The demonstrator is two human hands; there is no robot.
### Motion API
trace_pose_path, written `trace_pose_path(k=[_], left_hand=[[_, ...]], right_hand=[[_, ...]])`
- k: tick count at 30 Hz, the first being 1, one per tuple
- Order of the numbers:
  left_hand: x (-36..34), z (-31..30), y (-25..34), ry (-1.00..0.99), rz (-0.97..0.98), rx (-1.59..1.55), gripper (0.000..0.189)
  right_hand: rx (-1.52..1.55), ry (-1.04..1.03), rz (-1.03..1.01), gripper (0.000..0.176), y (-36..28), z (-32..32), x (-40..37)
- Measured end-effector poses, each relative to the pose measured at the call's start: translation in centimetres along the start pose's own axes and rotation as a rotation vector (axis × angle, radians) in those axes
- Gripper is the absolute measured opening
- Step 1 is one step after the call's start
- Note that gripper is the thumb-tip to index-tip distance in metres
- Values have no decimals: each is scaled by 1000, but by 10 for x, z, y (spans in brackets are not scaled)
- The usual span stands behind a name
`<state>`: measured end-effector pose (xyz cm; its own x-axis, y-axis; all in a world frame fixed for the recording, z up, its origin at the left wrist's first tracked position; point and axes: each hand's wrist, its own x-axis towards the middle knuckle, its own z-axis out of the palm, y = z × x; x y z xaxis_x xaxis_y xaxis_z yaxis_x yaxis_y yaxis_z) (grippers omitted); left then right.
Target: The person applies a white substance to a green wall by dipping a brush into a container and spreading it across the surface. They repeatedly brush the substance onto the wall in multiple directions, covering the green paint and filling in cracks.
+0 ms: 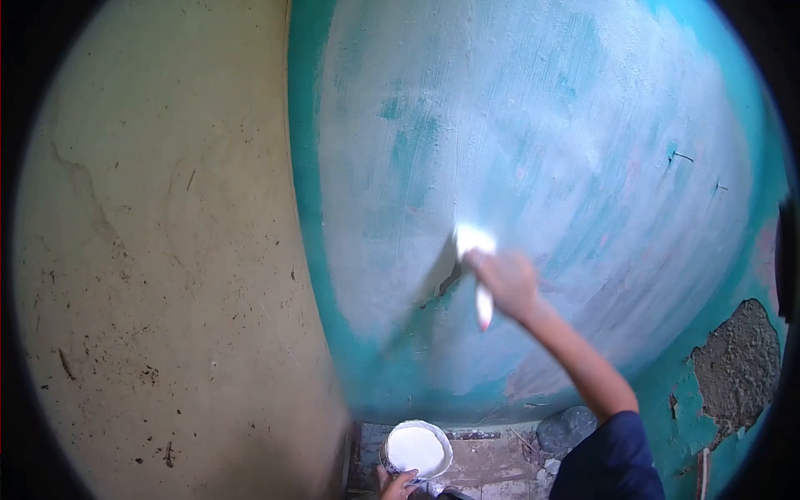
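Note:
My right hand [510, 282] is wrapped round a paintbrush [484, 307], whose white-coated bristles press against the teal wall [307, 167]. Uneven white paint [533, 125] covers much of that wall, with teal streaks showing through. Beneath the brush runs a dark crack [450, 280], next to the arm's shadow. Low in the view, my left hand [397, 484] grips the lower left side of a bucket [448, 457] of white paint. Only part of this hand shows; the thumb and some fingers lie against the bucket.
A stained beige wall [167, 250] meets the teal one at the left corner. Two nails [681, 157] stick out at the right. Plaster has broken away in a rough grey patch [737, 367]. On the littered floor [492, 467] lies a grey rounded object [567, 427].

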<state>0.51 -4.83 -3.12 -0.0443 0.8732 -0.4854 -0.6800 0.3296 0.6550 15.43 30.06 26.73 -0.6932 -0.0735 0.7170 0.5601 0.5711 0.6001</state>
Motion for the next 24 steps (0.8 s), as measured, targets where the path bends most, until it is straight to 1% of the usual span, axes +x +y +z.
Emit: trace_pose_path(k=[1, 2, 3, 4, 5, 6, 7, 8, 9, 10, 11, 12, 13, 14, 15, 16, 17, 18, 20, 21, 24], left_hand=[[-1, -2, 2, -1, -2, -30, 34], [-1, 0, 4, -1, -2, -29, 34], [1, 3, 5, 60, -29, -63, 33], [1, 3, 7, 122, -57, -95, 33], [0, -1, 6, 127, -56, -92, 33], [0, -3, 5, 90, -6, -110, 31], [-2, -4, 4, 54, 41, -128, 30], [-2, -6, 4, 60, 37, -128, 30], [-1, -1, 11, 95, 16, -137, 30], [-1, 3, 15, 131, -5, -145, 30], [-1, 2, 17, 136, -12, -144, 30], [1, 0, 17, 89, 29, -139, 32], [1, -2, 17, 45, 67, -131, 35], [2, 0, 22, 54, 59, -128, 35], [5, 6, 30, 89, 86, -132, 50], [8, 10, 36, 124, 113, -134, 70], [9, 8, 43, 38, 120, -130, 94], [10, 13, 48, 46, 112, -127, 94], [11, 23, 57, 66, 195, -123, 64], [13, 26, 60, 77, 186, -118, 64], [15, 30, 63, 75, 184, -122, 65]], right_hand=[[52, -68, 9, 35, -28, 7, -27], [109, -171, 44, 34, -51, 11, -50], [189, -270, 83, 31, -67, 17, -66], [257, -283, 115, 31, -77, 16, -72], [327, -334, 175, 31, -82, 12, -78], [396, -385, 231, 31, -85, 8, -80], [402, -387, 231, 31, -89, 6, -81], [455, -355, 300, 29, -95, 2, -82], [507, -324, 368, 28, -101, -4, -82], [512, -329, 370, 28, -109, -11, -79], [598, -292, 507, 24, -119, -20, -76], [684, -256, 644, 21, -128, -27, -77], [774, -320, 781, 23, -138, -32, -84], [781, -326, 790, 23, -149, -39, -87], [939, -333, 1014, 22, -159, -48, -87], [1094, -335, 1241, 22, -169, -55, -91], [1118, -325, 1258, 23, -179, -56, -103], [1123, -330, 1268, 23, -187, -61, -108], [1260, -117, 1586, 28, -206, -72, -112], [1338, -83, 1643, 27, -209, -82, -107], [1276, -68, 1714, 25, -223, -98, -112]])
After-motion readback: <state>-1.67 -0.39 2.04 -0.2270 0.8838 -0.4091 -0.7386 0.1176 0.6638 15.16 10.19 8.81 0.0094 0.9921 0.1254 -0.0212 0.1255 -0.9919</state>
